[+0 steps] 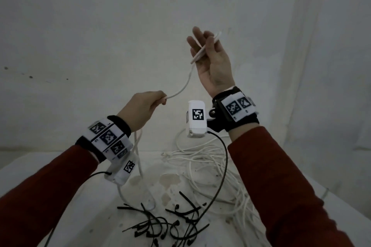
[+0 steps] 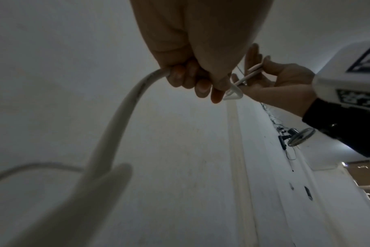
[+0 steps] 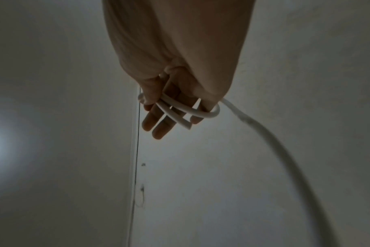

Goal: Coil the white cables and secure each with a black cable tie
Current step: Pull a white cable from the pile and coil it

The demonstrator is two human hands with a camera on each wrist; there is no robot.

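Fingers (image 3: 158, 128) of right hand (image 1: 212, 66) half-straight, thumb pinning first small loops of thin white round cable (image 1: 183, 86) against palm. Left hand (image 1: 142, 108) clenched round same cable at 8 o'clock from right, feeding slack. Cable looks light, limp, smooth, likely slippery; best gripped close to loops. Tangled white cable pile (image 1: 210, 164) at 5 o'clock on white table (image 1: 291, 192); black plastic cable ties (image 1: 166, 224) at 6 o'clock, untouched.
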